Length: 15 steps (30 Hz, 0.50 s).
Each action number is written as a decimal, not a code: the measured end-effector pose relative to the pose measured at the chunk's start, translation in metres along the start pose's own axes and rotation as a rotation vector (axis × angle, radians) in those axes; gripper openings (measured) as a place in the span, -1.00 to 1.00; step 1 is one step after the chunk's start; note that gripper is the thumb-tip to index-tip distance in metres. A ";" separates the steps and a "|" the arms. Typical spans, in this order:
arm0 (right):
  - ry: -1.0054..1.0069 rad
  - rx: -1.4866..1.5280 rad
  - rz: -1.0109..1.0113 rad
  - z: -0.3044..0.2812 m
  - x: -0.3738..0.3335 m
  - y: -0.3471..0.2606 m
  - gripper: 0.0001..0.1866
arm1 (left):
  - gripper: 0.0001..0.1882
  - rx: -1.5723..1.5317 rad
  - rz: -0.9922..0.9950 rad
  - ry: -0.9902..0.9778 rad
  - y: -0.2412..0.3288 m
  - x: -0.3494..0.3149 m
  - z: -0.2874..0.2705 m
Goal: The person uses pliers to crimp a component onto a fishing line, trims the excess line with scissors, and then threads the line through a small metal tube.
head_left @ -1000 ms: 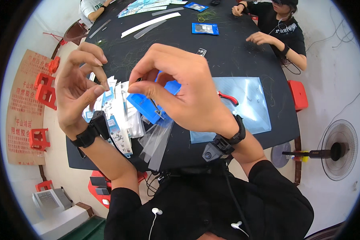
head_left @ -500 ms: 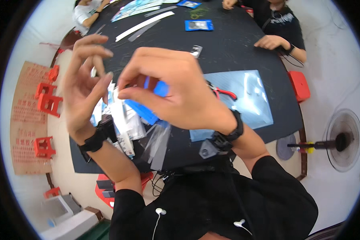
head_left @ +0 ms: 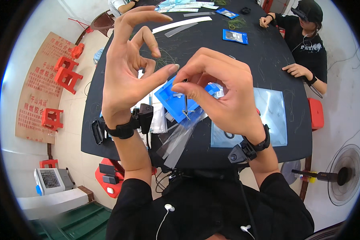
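Observation:
My right hand (head_left: 224, 88) is closed in a pinch above the table. From its fingertips hangs a small metal piece (head_left: 186, 105) with a thin shank and splayed prongs at the lower end; its top is partly hidden by the fingers. My left hand (head_left: 128, 72) is raised beside it, fingers spread and curved, holding nothing I can see. The left thumb tip is close to the right fingertips. Under the hands lies a blue plastic tray (head_left: 164, 97), partly covered by the right hand. Clear plastic strips (head_left: 178, 148) lie in front of it.
On the black table (head_left: 264, 64) are a light-blue plastic sheet (head_left: 274, 116), blue packets (head_left: 235, 36) and a white strip (head_left: 180, 25). Loose green line (head_left: 237, 23) lies beyond. A co-worker (head_left: 308, 48) sits at the far right. Red stools (head_left: 68, 80) stand on the left.
The view has shifted, so the table sits further right. My hands are still close together, and the hanging metal piece now shows below my right fingertips. More of the blue tray is visible.

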State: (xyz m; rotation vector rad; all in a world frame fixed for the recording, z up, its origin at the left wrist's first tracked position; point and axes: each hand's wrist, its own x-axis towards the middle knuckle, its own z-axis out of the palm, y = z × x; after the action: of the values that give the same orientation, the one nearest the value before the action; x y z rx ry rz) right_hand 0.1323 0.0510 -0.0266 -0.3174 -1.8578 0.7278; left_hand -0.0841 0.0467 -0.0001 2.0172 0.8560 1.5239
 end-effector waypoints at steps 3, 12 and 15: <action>-0.025 -0.005 0.020 -0.002 0.001 -0.002 -0.89 | -0.31 0.117 0.132 -0.010 -0.001 0.003 -0.004; -0.063 0.012 0.028 -0.006 0.002 -0.004 -0.89 | -0.53 -0.300 0.091 0.162 -0.007 0.005 -0.014; -0.068 0.017 0.019 -0.007 0.002 -0.004 -0.89 | -0.56 -0.338 0.016 0.181 -0.008 0.002 -0.020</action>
State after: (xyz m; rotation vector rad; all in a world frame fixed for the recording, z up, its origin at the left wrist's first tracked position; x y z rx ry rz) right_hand 0.1386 0.0513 -0.0213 -0.3030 -1.9142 0.7751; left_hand -0.1044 0.0538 0.0010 1.6665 0.5991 1.7482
